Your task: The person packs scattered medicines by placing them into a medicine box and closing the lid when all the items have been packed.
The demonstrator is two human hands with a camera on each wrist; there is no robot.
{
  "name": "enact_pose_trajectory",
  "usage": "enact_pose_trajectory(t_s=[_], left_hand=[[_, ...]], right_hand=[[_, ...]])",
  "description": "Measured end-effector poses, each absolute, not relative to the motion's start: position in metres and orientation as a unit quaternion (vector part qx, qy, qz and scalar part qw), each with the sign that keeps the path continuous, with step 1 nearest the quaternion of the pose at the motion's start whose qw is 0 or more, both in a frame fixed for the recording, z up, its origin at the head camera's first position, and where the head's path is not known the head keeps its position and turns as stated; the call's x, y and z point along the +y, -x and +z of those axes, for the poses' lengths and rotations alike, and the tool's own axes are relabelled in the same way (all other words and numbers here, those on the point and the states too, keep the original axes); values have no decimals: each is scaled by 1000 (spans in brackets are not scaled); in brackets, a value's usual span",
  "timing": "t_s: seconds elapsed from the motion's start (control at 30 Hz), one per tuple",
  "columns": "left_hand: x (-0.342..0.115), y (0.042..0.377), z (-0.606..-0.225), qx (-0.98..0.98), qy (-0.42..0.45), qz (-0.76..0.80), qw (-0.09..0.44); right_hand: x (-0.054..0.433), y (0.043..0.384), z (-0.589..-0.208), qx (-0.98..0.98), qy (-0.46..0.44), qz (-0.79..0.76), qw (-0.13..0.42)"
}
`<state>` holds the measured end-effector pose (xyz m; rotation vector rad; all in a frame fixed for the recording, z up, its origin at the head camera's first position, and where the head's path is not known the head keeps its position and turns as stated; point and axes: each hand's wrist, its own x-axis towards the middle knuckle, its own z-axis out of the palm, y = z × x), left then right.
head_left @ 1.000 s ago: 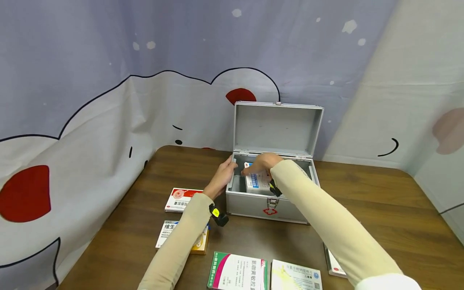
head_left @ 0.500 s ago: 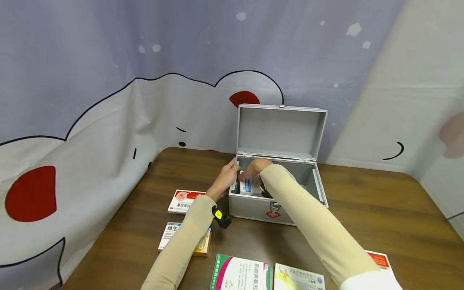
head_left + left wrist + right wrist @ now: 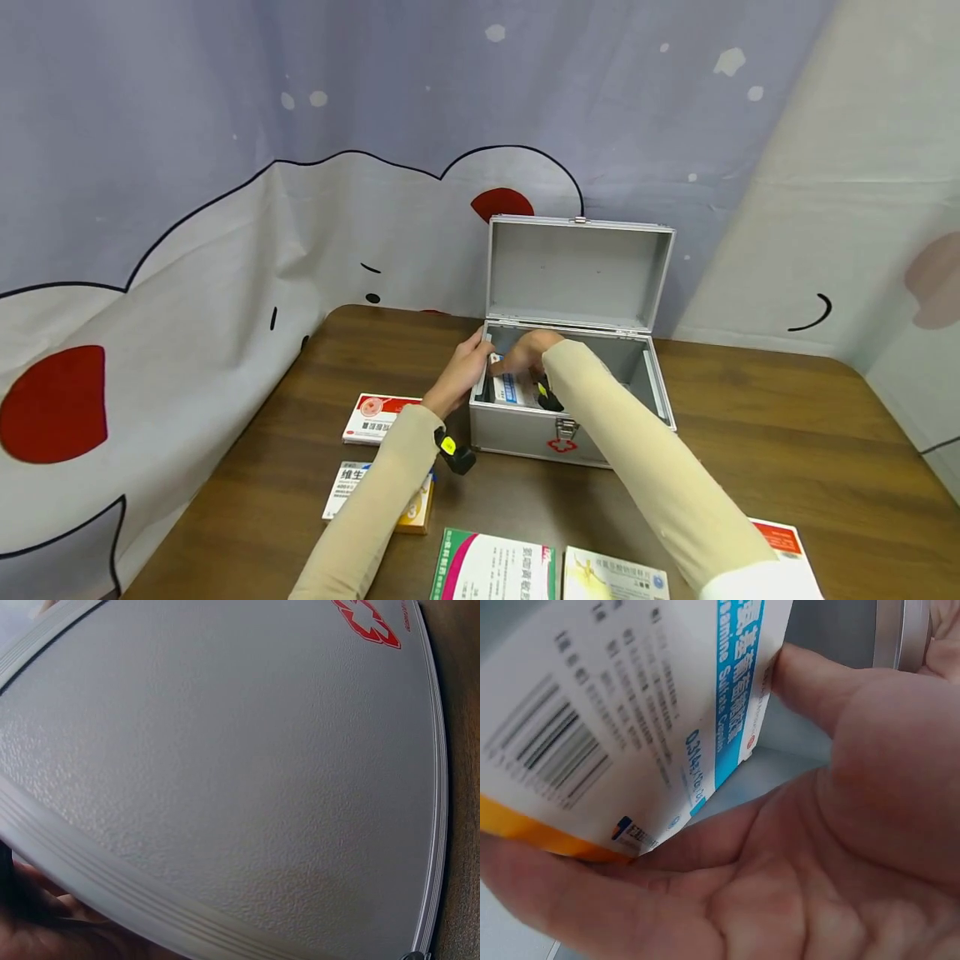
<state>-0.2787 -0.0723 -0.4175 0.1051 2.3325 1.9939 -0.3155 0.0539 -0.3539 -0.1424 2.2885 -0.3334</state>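
Right wrist view: carton (image 3: 641, 712), white with blue band, barcode and orange edge, gripped between thumb and fingers of the right hand (image 3: 527, 350). Thumb on one side, fingers along the other. Head view puts the carton inside the case (image 3: 506, 428), at its left end, close to the left wall. Can't tell whether it touches the case floor; right hand and sleeve cover part of it.

Left hand (image 3: 460, 372) holds the case at the left rim, fingers partly hidden behind the edge in the left wrist view. Case sits on the table, lid (image 3: 581, 275) tipped up and back, latch (image 3: 566, 428) and red cross mark (image 3: 562, 446) on the front.

Around it on the table (image 3: 225, 517): red-white box (image 3: 366, 428) left of the case, vitamin box (image 3: 345, 486) nearer the person and partly under the left sleeve (image 3: 360, 517). Green box (image 3: 498, 567) in front, pale box (image 3: 617, 577) just beside it, both cut by the frame. Red-topped box (image 3: 780, 540) at right, partly behind the right sleeve (image 3: 637, 450). Printed cloth (image 3: 187, 83) behind.
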Motion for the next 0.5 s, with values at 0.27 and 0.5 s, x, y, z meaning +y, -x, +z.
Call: enact_pose_trajectory(t_s=[0.27, 0.5], left_hand=[[-72, 280, -418, 758, -37, 651, 33], [-72, 279, -418, 755, -39, 653, 34]], right_hand=[[54, 318, -356, 893, 73, -146, 420], [50, 320, -360, 905, 151, -70, 391]])
